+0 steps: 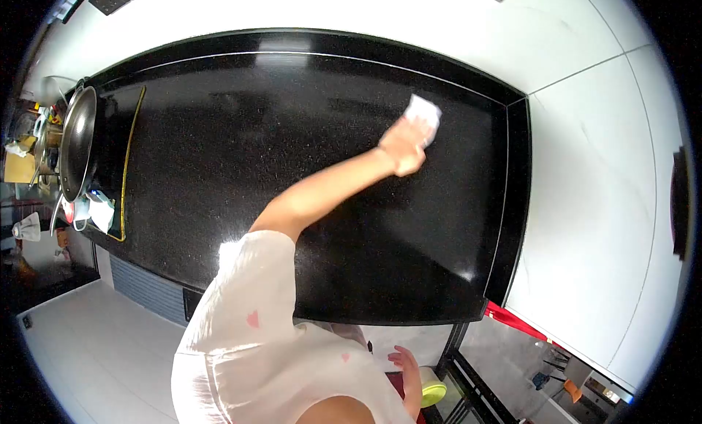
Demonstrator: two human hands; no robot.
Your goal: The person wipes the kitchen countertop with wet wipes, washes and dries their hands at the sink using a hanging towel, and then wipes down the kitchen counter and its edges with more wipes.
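Observation:
My left hand is stretched far out over a glossy black countertop, towards its back right corner. Under its fingers is a folded white cloth, pressed against the surface; motion blurs it, and I cannot tell whether it is fabric or paper. My right hand hangs low by my body, beyond the counter's front edge. Its fingers are loosely apart and hold nothing.
A dark wok sits at the counter's left end, beside a yellow-edged strip and a pale packet. A raised black border meets white tiled walls. A yellow-green round container stands below, at right.

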